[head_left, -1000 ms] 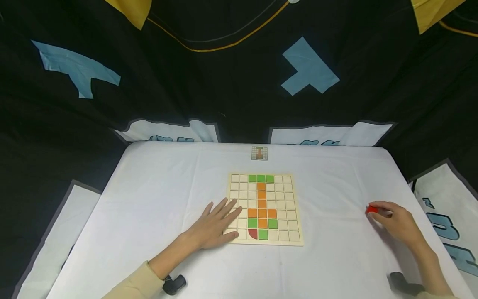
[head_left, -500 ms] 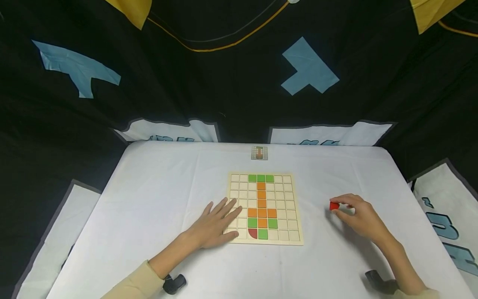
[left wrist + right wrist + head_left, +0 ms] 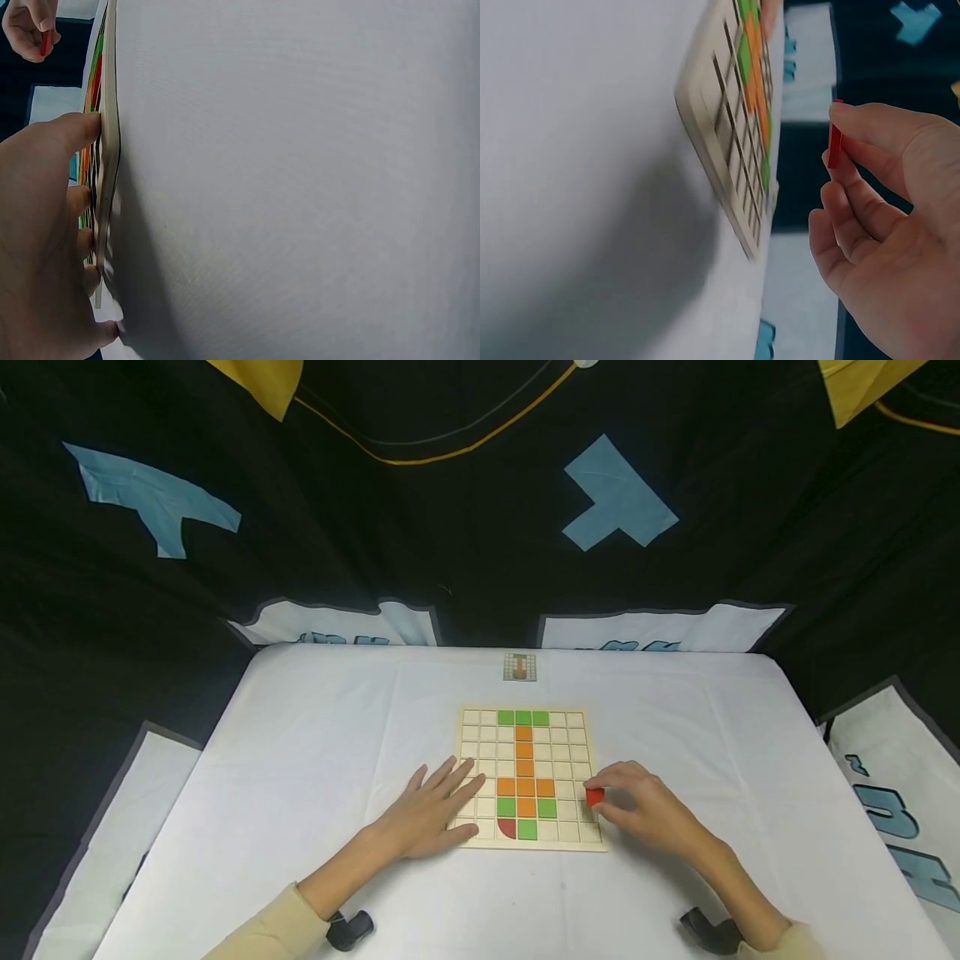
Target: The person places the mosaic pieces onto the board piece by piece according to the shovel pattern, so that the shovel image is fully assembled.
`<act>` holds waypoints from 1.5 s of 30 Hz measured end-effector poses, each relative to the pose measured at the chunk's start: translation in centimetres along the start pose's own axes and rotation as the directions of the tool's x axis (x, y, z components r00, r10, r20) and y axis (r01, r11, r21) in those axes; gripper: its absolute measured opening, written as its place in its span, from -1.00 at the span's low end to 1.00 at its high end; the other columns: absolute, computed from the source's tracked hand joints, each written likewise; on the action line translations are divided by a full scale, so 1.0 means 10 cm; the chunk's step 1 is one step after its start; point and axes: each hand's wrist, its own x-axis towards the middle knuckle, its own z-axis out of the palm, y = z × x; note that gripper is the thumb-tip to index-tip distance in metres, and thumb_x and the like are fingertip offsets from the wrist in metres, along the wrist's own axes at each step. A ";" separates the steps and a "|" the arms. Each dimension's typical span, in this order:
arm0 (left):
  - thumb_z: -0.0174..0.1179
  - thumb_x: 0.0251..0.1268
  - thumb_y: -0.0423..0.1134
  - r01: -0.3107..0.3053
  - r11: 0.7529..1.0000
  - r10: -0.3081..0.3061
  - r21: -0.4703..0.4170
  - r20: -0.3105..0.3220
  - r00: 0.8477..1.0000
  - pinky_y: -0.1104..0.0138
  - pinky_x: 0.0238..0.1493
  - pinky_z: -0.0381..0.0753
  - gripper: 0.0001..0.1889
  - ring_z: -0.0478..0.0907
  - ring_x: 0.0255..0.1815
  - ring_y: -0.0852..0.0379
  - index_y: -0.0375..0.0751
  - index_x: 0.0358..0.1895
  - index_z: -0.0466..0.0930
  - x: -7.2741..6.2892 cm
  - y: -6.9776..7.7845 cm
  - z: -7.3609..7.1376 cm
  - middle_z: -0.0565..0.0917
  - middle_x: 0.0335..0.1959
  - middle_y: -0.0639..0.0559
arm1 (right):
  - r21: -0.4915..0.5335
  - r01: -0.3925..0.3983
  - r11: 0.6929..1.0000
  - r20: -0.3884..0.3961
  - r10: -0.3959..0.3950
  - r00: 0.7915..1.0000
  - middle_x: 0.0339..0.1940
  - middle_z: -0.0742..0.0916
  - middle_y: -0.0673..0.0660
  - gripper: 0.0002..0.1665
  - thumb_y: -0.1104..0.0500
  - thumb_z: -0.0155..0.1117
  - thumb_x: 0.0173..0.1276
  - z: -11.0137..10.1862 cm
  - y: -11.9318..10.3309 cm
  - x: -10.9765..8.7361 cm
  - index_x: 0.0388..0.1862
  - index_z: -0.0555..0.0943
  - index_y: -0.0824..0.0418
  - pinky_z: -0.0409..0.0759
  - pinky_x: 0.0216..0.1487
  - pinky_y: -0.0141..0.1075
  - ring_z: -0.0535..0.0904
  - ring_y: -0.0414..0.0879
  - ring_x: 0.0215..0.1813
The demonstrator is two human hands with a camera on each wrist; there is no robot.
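Note:
A pale wooden grid board (image 3: 570,752) lies mid-table, with green squares (image 3: 523,718) along its far row and orange squares (image 3: 524,752) in a column and a short crossbar. Near its front edge sits a dark red quarter-round tile (image 3: 507,828) beside a green square. My left hand (image 3: 435,814) rests with spread, straight fingers on the board's left side; the left wrist view shows the thumb at the board's edge (image 3: 110,90). Between thumb and fingertips my right hand (image 3: 648,806) pinches a small flat red tile (image 3: 835,139), held above the board's right edge.
A small printed pattern card (image 3: 520,667) lies behind the board, close to the table's far edge. White cloth (image 3: 337,718) covers the table, and a black curtain (image 3: 450,543) hangs behind it. Each wrist wears a dark camera (image 3: 349,931).
My right hand has carried the red tile leftward from the right side of the table to the board's right edge. The left hand stays in place on the board.

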 end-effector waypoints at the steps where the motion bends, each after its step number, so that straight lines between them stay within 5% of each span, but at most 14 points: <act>1: -0.08 0.48 0.27 0.000 1.000 0.000 -0.002 0.000 1.000 -0.20 0.47 -0.14 -0.23 -0.18 0.61 -0.12 0.00 0.62 0.04 0.00 0.00 0.00 -0.04 0.63 -0.07 | 0.008 -0.001 1.000 0.013 0.001 1.000 -0.10 0.72 -0.11 -0.71 0.35 0.50 0.17 0.04 -0.02 0.02 -0.09 0.75 0.21 0.60 0.05 -0.15 0.58 -0.06 0.03; 13: -0.09 0.49 0.27 0.005 1.000 -0.005 0.002 0.005 1.000 -0.19 0.48 -0.15 -0.23 -0.19 0.61 -0.10 0.01 0.62 0.03 0.00 0.00 0.01 -0.05 0.63 -0.05 | -0.019 -0.008 1.000 0.171 0.011 0.985 -0.12 0.70 -0.15 -0.77 0.24 0.42 0.27 0.40 -0.14 0.08 -0.07 0.76 0.17 0.57 0.06 -0.19 0.51 -0.14 0.05; 34: -0.08 0.49 0.26 -0.003 1.000 0.003 0.004 -0.004 1.000 -0.21 0.47 -0.14 -0.24 -0.18 0.61 -0.13 -0.01 0.62 0.04 0.00 -0.01 0.01 -0.04 0.63 -0.08 | -0.067 0.094 0.993 0.160 -0.082 0.984 -0.22 0.66 -0.12 -0.79 0.32 0.45 0.22 0.59 -0.21 0.09 -0.14 0.81 0.19 0.53 -0.20 -0.42 0.45 -0.21 -0.14; 45: -0.09 0.49 0.27 -0.007 1.000 0.007 0.008 0.002 1.000 -0.21 0.47 -0.14 -0.23 -0.18 0.61 -0.13 0.01 0.62 0.03 0.00 -0.01 0.01 -0.04 0.63 -0.08 | -0.092 0.133 0.987 0.156 -0.118 0.981 -0.20 0.66 -0.12 -0.80 0.32 0.41 0.25 0.62 -0.25 0.08 -0.14 0.81 0.21 0.55 -0.14 -0.39 0.47 -0.19 -0.11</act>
